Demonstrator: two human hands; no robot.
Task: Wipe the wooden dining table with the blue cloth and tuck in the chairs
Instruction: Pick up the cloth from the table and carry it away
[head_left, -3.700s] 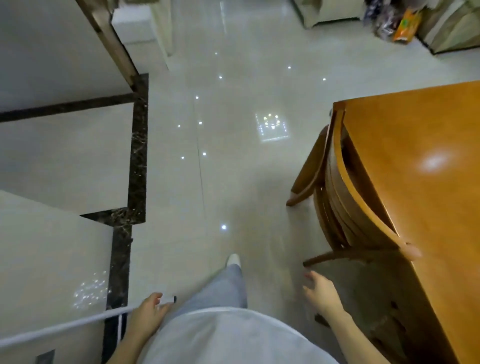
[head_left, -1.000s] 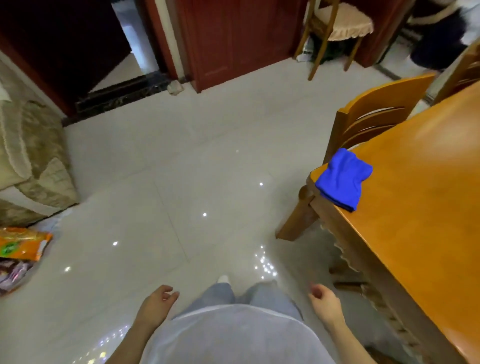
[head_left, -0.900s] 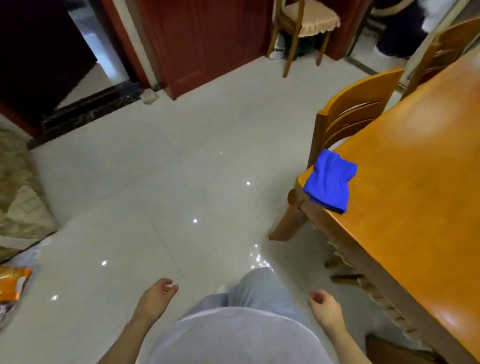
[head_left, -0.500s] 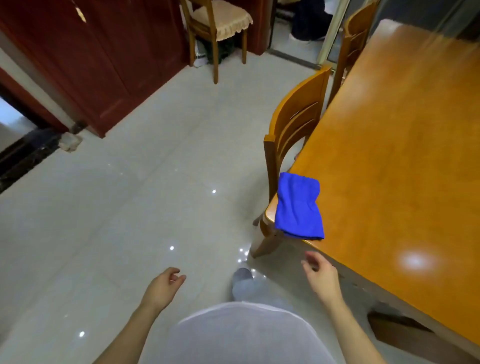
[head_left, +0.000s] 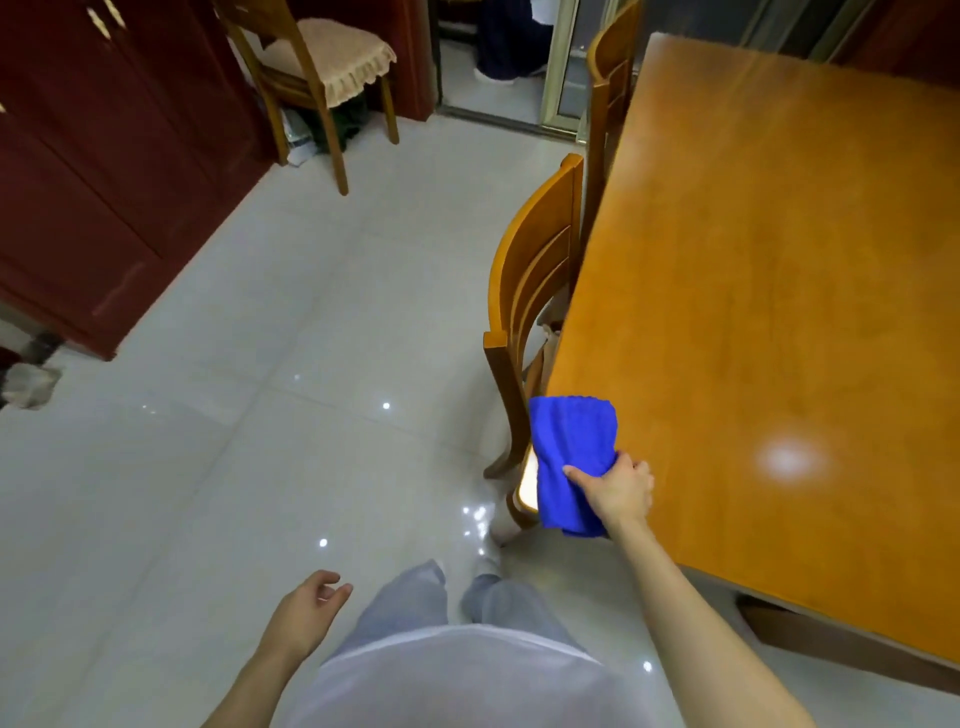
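A folded blue cloth lies over the near left corner of the wooden dining table, partly hanging off its edge. My right hand grips the cloth's near right part, thumb on top. My left hand hangs low over the floor, fingers loosely apart, holding nothing. A wooden chair stands along the table's left side, its back a little away from the edge. A second wooden chair stands farther along that side, close to the table.
A spare chair with a beige cushion stands by the dark red cabinets at the far left. Glossy grey tiled floor spreads left of the table. A doorway opens at the back.
I have walked round to the table's corner. My right hand has risen from my side and closed on the blue cloth, which lay untouched before. The left hand stays low.
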